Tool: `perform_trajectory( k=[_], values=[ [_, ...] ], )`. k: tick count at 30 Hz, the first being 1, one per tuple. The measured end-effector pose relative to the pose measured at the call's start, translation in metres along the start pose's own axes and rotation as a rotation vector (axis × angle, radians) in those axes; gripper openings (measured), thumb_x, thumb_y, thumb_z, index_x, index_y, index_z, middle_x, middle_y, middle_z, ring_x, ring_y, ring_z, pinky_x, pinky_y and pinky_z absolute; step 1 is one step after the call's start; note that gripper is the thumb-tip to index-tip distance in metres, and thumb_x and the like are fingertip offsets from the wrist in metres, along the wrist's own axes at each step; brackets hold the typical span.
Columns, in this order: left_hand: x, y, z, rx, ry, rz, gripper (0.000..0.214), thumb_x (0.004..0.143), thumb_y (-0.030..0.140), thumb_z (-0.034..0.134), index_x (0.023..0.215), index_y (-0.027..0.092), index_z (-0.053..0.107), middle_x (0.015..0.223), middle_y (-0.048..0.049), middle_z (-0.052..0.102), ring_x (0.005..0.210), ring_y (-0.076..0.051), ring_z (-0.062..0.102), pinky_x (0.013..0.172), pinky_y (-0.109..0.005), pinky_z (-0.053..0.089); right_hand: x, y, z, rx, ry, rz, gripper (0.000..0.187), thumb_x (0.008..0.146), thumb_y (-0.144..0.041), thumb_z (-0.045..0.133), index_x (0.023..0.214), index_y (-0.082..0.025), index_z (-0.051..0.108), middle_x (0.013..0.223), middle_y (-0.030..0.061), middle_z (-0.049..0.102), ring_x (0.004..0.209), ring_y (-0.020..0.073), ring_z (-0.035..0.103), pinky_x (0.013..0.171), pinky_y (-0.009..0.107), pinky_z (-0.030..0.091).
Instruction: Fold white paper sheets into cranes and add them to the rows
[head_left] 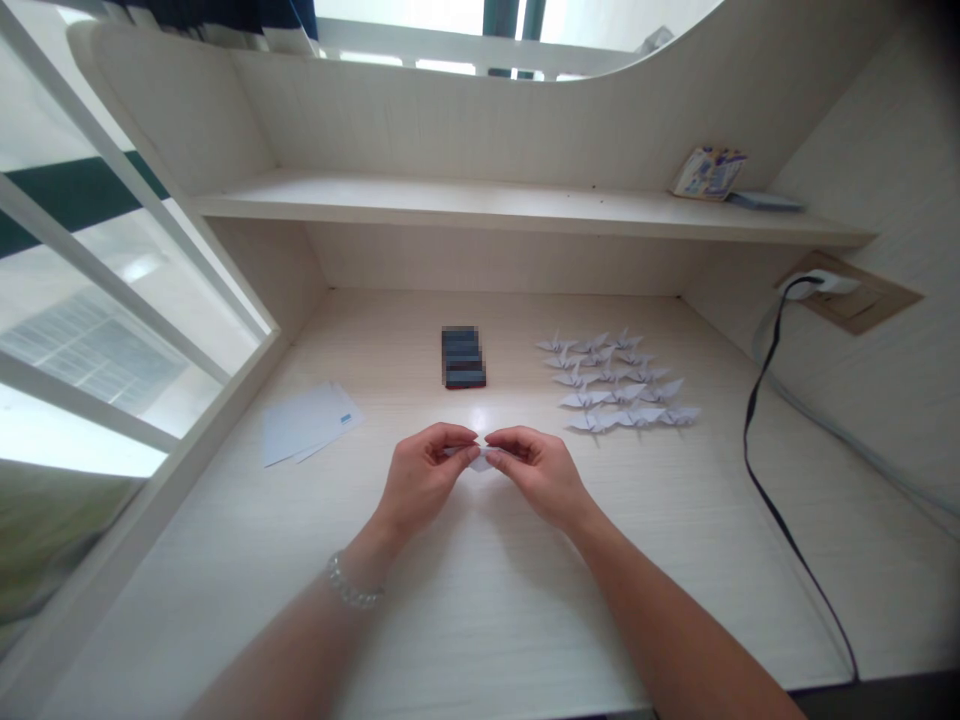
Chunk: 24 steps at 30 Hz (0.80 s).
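Between my two hands is a small piece of folded white paper (482,462), mostly covered by the fingers. My left hand (433,467) pinches its left side between thumb and fingers. From the other side my right hand (541,467) pinches it the same way. The fingertips of both hands almost meet above the paper, just over the desk. To the right lie several white paper cranes (615,385) in rows. Flat sheets of white paper (304,425) rest to the left, one with a small blue mark.
Beyond my hands a dark phone-like device (463,357) lies on the desk (480,600), its face pixelated. A black cable (750,430) runs from the wall socket (851,292) down the right side. A shelf (480,200) crosses the back, with a small patterned box (708,173) on it.
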<state>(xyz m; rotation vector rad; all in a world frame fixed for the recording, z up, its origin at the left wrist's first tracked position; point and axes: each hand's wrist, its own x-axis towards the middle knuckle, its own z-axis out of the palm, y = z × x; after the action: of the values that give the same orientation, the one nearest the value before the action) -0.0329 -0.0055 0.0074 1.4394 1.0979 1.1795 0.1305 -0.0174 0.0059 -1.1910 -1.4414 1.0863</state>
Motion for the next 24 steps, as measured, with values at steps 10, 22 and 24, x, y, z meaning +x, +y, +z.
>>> perform_trajectory(
  k=[10,22,24],
  values=[
    [0.0003,-0.0001,-0.0005,0.02,0.017,-0.001,0.019,0.069,0.028,0.068,0.083,0.016,0.066,0.079,-0.0054,0.069,0.074,-0.018,0.064,0.066,-0.027,0.052,0.0007,-0.0025,-0.0035,-0.126,-0.046,-0.011,0.017,0.078,-0.032,0.058,0.08,-0.019,0.068,0.076,0.0035,0.068,0.07,0.0169,0.062,0.065,0.028,0.048],
    [-0.0008,0.003,0.0009,0.023,0.033,0.022,0.012,0.068,0.025,0.068,0.076,0.015,0.065,0.074,-0.0043,0.068,0.07,-0.016,0.063,0.064,-0.026,0.051,0.0012,-0.0001,-0.0028,-0.005,-0.095,0.058,0.017,0.078,-0.031,0.057,0.078,-0.017,0.066,0.071,0.0028,0.065,0.066,0.015,0.06,0.062,0.027,0.048],
    [-0.0014,0.0024,0.0011,0.037,0.037,0.026,0.012,0.069,0.024,0.067,0.075,0.015,0.065,0.075,-0.0043,0.067,0.071,-0.016,0.063,0.065,-0.026,0.052,0.0002,-0.0027,-0.0018,-0.075,-0.075,0.017,0.016,0.078,-0.032,0.058,0.079,-0.018,0.066,0.073,0.003,0.066,0.068,0.0155,0.06,0.063,0.027,0.047]
  ],
)
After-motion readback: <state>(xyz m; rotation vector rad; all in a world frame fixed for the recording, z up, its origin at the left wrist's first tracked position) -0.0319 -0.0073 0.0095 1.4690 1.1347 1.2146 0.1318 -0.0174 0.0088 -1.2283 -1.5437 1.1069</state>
